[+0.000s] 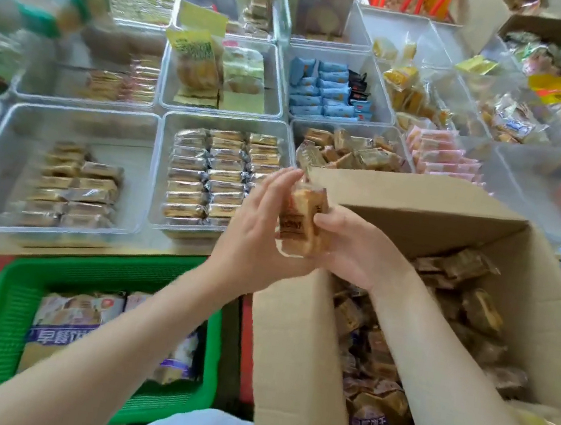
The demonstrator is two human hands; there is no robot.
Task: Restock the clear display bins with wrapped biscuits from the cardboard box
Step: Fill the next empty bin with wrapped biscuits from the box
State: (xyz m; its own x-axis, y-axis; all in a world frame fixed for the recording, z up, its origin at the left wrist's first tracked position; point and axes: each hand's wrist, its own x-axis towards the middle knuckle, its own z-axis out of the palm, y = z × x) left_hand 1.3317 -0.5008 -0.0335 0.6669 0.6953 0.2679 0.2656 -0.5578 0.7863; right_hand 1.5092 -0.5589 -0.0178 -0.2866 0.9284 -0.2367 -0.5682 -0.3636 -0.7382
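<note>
I've got a small stack of wrapped biscuits [301,221] squared up between both hands, so they'll go into a bin as one neat block. My right hand [355,247] grips the stack, thumb curled over its near edge; my left hand [262,224] lies flat against the other side, fingers straight. The wrappers are glossy, crinkly film. Below my right fingers sits the stiff cardboard box [421,206]; beyond my left fingertips, a clear bin [163,170] of tidy rows.
</note>
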